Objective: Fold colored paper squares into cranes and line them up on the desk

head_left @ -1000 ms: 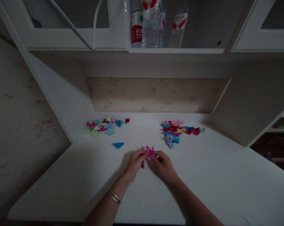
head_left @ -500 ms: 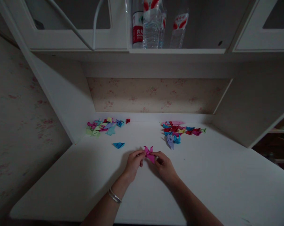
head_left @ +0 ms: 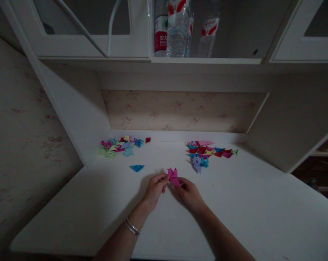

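A magenta folded-paper figure point(head_left: 173, 177) with pointed tips is held between my two hands, just above the white desk point(head_left: 164, 232). My left hand point(head_left: 155, 188) pinches its left side between thumb and fingers; silver bangles circle that wrist. My right hand point(head_left: 189, 192) grips its lower right part, with some fingertips hidden behind the paper. Left of my hands, a blue folded-paper piece point(head_left: 137, 168) lies alone. Beyond my right hand sits a lavender folded-paper figure point(head_left: 196, 163), at the near edge of a colourful group.
A pile of coloured folded papers point(head_left: 116, 145) lies at the back left, with a small red piece point(head_left: 148, 140) beside it. Another colourful group point(head_left: 207, 149) is at the back right. Overhead, a cabinet shelf point(head_left: 207, 60) holds plastic bottles point(head_left: 177, 36). Side panels point(head_left: 68, 108) flank the desk.
My right fingers have shifted from the figure's right side to lower behind it. The figure has turned, its tips now closer together. My left hand keeps its pinch.
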Tool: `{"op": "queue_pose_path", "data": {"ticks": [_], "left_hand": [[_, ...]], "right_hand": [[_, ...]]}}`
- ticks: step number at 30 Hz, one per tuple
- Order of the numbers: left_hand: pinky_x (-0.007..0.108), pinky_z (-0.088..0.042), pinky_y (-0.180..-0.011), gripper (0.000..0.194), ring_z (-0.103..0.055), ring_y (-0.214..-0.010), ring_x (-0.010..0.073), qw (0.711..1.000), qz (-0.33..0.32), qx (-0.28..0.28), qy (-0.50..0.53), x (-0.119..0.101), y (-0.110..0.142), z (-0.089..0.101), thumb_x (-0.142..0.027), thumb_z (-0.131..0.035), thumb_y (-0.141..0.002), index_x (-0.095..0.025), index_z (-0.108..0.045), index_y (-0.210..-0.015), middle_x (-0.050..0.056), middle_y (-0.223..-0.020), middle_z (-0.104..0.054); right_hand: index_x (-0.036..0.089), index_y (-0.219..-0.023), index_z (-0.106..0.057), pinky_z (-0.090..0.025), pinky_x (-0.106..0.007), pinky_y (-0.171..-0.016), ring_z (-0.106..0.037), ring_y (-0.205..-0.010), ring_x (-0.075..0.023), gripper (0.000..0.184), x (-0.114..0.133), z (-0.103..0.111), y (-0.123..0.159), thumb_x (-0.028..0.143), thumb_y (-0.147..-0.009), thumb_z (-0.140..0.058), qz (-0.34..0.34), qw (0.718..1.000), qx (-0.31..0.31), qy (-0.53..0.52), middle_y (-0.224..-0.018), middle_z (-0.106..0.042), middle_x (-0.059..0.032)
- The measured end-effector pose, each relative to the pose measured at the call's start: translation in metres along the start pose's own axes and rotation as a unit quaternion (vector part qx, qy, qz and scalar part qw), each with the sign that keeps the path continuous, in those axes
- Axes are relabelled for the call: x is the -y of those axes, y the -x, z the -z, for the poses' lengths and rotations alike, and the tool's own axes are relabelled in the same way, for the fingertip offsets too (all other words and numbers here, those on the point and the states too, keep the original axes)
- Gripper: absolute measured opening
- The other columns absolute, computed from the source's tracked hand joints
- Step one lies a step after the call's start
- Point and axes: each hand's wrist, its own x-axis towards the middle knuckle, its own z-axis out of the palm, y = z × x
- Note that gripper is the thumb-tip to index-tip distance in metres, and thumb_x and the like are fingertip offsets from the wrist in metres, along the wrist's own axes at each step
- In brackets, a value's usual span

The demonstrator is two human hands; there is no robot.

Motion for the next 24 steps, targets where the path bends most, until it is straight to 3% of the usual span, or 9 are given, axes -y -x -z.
{"op": "queue_pose_path", "data": {"ticks": [4,12,20,24], "left_hand": [[0.023,-0.022,-0.046,0.038,-0.032,-0.048,0.0068,1.000,0.001,0.005,-0.006,-0.0018,0.0014,-0.0005,-0.046,-0.071,-0.069,-0.012,-0.070,-0.084,-0.005,-0.051,-0.043],[0.023,-0.021,-0.046,0.039,-0.030,-0.046,0.0067,1.000,0.004,0.010,-0.017,-0.0009,-0.0003,0.0001,-0.049,-0.071,-0.068,-0.013,-0.069,-0.081,-0.006,-0.049,-0.041],[0.023,-0.021,-0.046,0.041,-0.031,-0.047,0.0072,1.000,0.001,0.008,-0.019,0.0002,0.0006,0.0003,-0.050,-0.069,-0.070,-0.013,-0.070,-0.088,-0.006,-0.051,-0.041],[0.023,-0.021,-0.046,0.042,-0.031,-0.047,0.0075,1.000,0.002,0.007,-0.026,0.0001,-0.0001,0.0002,-0.051,-0.069,-0.069,-0.012,-0.070,-0.087,-0.006,-0.050,-0.041]], "right_hand": [[0.017,-0.081,-0.071,-0.034,-0.022,-0.050,-0.045,-0.055,-0.0114,0.031,0.0031,-0.0005,0.0014,0.044,-0.081,-0.056,-0.006,1.000,0.017,0.010,-0.061,-0.057,0.0010],[0.016,-0.077,-0.068,-0.030,-0.021,-0.047,-0.042,-0.054,-0.0110,0.036,-0.0030,-0.0006,0.0007,0.049,-0.083,-0.052,-0.012,1.000,0.019,0.006,-0.058,-0.051,0.0019],[0.016,-0.098,-0.070,-0.035,-0.022,-0.048,-0.048,-0.053,-0.0121,0.040,0.0012,-0.0008,0.0008,0.049,-0.083,-0.054,-0.022,1.000,0.007,-0.021,-0.065,-0.061,-0.0009],[0.017,-0.099,-0.070,-0.038,-0.023,-0.049,-0.051,-0.055,-0.0130,0.040,0.0028,0.0000,0.0009,0.049,-0.083,-0.054,-0.020,1.000,0.004,-0.023,-0.068,-0.064,-0.0023]]}}
